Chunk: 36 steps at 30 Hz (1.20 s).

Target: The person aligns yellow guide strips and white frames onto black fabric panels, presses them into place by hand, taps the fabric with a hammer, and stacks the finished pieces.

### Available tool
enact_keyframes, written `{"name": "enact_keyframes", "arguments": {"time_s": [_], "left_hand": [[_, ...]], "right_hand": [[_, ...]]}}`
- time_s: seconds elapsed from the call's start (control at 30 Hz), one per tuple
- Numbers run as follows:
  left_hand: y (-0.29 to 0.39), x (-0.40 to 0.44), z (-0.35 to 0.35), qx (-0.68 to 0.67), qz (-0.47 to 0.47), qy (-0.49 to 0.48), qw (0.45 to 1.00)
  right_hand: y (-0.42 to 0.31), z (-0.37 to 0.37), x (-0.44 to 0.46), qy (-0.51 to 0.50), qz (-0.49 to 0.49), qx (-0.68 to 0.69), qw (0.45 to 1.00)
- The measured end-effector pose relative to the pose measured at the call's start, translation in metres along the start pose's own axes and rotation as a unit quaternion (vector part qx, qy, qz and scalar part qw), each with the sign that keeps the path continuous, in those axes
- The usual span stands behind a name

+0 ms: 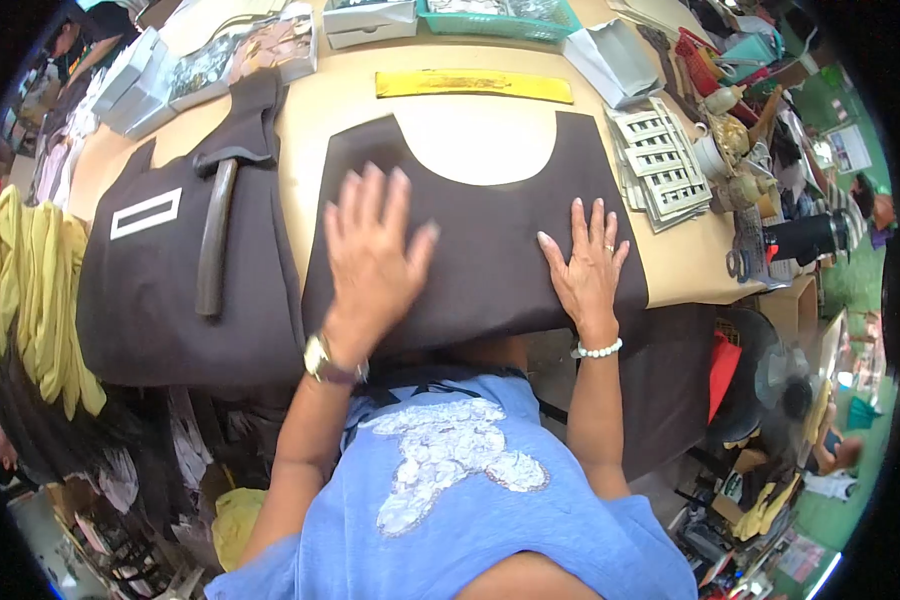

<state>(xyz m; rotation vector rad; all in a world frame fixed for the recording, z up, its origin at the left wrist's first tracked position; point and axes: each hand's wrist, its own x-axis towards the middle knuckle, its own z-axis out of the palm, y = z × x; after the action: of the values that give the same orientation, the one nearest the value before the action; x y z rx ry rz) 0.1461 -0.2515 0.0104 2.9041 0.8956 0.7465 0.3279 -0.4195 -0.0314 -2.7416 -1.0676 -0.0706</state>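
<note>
A dark brown sheet of material [480, 235] with a deep curved cut-out lies over the table's near edge. My left hand [370, 265], fingers spread and slightly blurred, is over its left part; whether the palm touches is hard to tell. Flat on the right part rests my right hand [587, 262], fingers apart, holding nothing. To the left is a second dark brown piece [140, 290], bearing a hammer [220, 220] and a white rectangular frame [145, 214]. A yellow strip [474, 86] lies beyond the cut-out.
White boxes [135, 85] of small parts and a green basket [500, 22] line the far side. Stacked woven-pattern cards [660, 165], scissors [738, 265] and spools [745, 190] sit at right. Yellow cloth [30, 290] hangs at left.
</note>
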Motion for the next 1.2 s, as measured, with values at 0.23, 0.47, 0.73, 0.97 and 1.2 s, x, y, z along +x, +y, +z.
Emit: {"name": "enact_keyframes", "arguments": {"time_s": [0.23,0.47,0.73,0.97,1.2], "left_hand": [[-0.075,0.054,0.039,-0.029,-0.174,-0.008,0.984],[0.004,0.024,0.013,-0.089,-0.003,-0.079,0.993],[0.032,-0.035,0.033,-0.140,0.068,-0.185,0.970],[0.034,-0.039,0.032,-0.140,0.048,-0.178,0.973],[0.032,-0.038,0.029,-0.161,0.050,-0.150,0.974]], "right_hand": [[0.000,0.003,-0.001,0.004,0.007,-0.006,1.000],[0.000,0.001,0.023,-0.020,-0.015,0.012,1.000],[-0.022,-0.002,0.107,0.028,-0.114,0.092,0.989],[-0.071,0.034,0.218,0.003,-0.185,0.061,0.981],[-0.076,0.023,0.237,0.061,-0.236,0.177,0.954]]}}
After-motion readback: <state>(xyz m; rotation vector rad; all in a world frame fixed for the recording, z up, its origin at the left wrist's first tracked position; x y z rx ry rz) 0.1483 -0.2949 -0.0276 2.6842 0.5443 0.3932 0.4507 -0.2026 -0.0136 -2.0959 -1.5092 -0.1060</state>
